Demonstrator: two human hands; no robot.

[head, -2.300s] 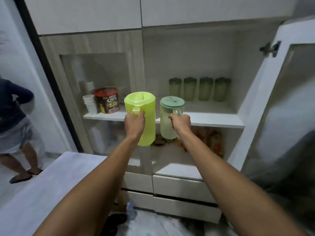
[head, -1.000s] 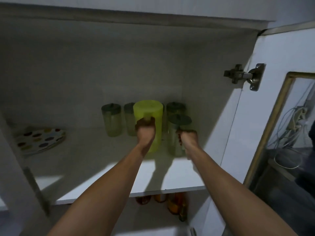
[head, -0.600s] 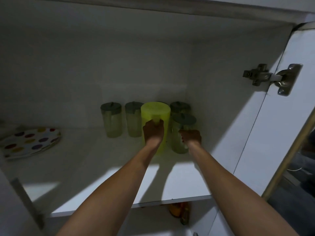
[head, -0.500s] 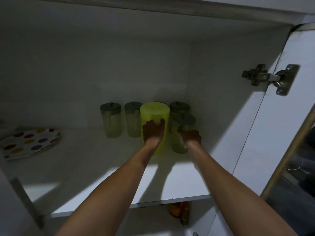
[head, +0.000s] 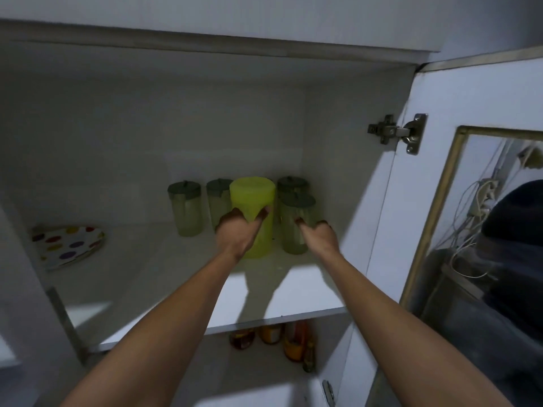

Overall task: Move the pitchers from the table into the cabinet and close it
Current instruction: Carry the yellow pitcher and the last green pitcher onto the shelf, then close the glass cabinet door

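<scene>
Both arms outstretched, left hand [head: 236, 234] and right hand [head: 316, 235] loosely spread.

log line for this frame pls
phase: placing | yellow pitcher: on shelf | green pitcher: on shelf | left hand: open | right hand: open | door: open

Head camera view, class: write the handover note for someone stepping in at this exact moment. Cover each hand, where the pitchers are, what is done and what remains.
Left hand: open, fingers spread against the yellow pitcher, not gripping it.
Right hand: open, loosely curled beside the green-lidded pitcher; contact cannot be told.
Both pitchers stand upright on the cabinet shelf, in front of the row of lidded jars.
Done: both pitchers are inside the cabinet.
Left: pull both hands out, then swing the cabinet door, wide open at the right, shut.
</scene>
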